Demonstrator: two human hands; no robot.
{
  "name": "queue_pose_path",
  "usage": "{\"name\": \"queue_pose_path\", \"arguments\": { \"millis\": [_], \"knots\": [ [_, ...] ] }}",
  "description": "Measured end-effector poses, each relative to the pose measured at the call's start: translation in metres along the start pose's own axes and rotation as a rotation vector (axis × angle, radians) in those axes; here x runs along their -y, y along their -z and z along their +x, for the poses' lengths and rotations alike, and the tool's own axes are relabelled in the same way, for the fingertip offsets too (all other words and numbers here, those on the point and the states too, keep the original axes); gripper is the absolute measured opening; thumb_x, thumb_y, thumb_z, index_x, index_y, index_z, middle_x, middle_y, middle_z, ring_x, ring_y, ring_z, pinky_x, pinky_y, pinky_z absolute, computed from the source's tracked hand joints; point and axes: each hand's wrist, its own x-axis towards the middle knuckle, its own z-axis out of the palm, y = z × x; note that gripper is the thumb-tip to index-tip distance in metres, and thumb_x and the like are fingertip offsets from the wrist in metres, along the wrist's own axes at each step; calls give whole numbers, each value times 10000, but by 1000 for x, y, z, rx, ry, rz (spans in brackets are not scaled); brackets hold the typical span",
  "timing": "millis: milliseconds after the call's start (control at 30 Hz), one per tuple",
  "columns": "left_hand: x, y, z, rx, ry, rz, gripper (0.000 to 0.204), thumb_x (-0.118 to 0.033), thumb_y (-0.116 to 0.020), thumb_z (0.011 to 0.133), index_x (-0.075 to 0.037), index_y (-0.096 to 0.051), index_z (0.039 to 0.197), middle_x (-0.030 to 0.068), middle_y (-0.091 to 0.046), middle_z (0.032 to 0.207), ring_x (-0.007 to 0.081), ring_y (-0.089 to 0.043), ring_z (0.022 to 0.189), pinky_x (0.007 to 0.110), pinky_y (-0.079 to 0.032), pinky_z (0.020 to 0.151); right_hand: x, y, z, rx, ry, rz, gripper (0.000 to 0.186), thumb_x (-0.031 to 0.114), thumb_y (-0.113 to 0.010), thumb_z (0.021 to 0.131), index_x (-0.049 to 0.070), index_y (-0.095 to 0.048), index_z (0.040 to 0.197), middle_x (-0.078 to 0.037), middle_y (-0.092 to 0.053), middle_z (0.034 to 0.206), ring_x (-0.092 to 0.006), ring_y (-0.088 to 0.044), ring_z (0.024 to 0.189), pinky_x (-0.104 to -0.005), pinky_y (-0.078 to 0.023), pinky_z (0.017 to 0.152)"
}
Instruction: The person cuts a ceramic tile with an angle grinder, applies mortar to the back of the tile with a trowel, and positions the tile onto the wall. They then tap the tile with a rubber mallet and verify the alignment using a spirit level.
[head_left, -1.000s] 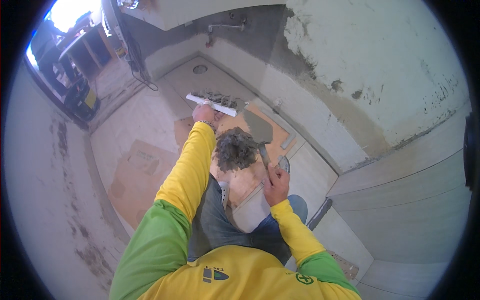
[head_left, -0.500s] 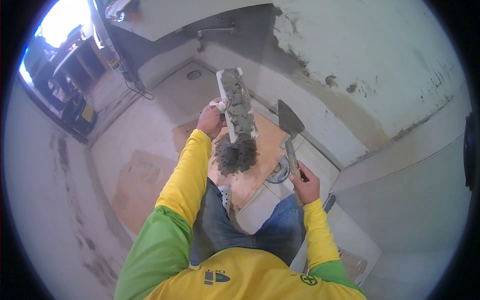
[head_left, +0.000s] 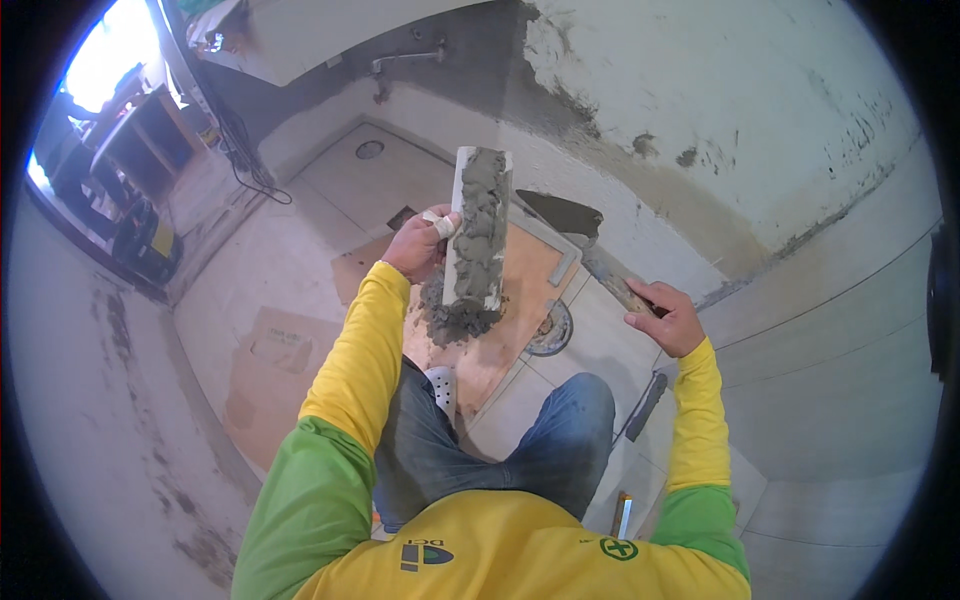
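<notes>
My left hand (head_left: pixel 418 247) grips the left edge of a long narrow white slab (head_left: pixel 461 200), with what looks like white tape round one finger. Lumpy grey mortar (head_left: pixel 484 205) covers the slab's upper face. Below its near end lies a heap of mortar (head_left: pixel 440 318), partly hidden by the slab. My right hand (head_left: pixel 668 318) is closed round the handle of a trowel (head_left: pixel 562 216), off to the right. The trowel's blade points up and left, close to the low wall and apart from the slab.
An orange-brown board (head_left: pixel 525 280) lies under the heap, with a round grey disc (head_left: pixel 551 330) at its right. A dark long-handled tool (head_left: pixel 645 405) rests by my right knee. Cardboard (head_left: pixel 280 345) lies left, a dark bucket (head_left: pixel 148 245) farther off, and a floor drain (head_left: pixel 370 149) ahead.
My right hand has swung the trowel outward to the right, tilting its blade flatter. The mortar-covered slab has shifted right and stands straighter. My view has also moved slightly.
</notes>
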Motion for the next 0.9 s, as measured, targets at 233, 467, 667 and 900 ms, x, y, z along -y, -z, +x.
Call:
{"name": "queue_pose_path", "arguments": {
  "millis": [233,467,667,900],
  "knots": [
    [-9,-7,-2,113,43,25,382,-277,-571,975,-30,-530,1264,50,-645,1112,152,-630,966,337,-525,815,-1,14,15,17,-54,37,486,128,-786,744,59,-656,1207,-57,-593,802,-138,-503,719,-269,-434,695],
    [-8,-2,-5,33,122,203,379,-281,-579,970,-21,-548,1244,52,-662,1065,151,-653,891,310,-540,744,11,29,18,31,-134,138,464,124,-770,764,55,-654,1207,-112,-675,936,-149,-586,810,-268,-456,746],
    [8,2,-2,-100,102,544,281,-280,-614,945,-48,-639,1101,-3,-633,811,108,-602,659,272,-492,563,37,33,25,122,-18,-110,426,121,-751,774,73,-667,1189,-124,-672,952,-211,-618,824,-297,-480,754],
    [10,-12,0,-154,97,798,250,-275,-609,940,-33,-651,983,-16,-567,699,94,-519,558,275,-437,505,66,24,43,-94,336,-755,371,87,-706,736,228,-717,1078,-68,-538,827,-269,-567,804,-369,-481,671]
  ]
}}
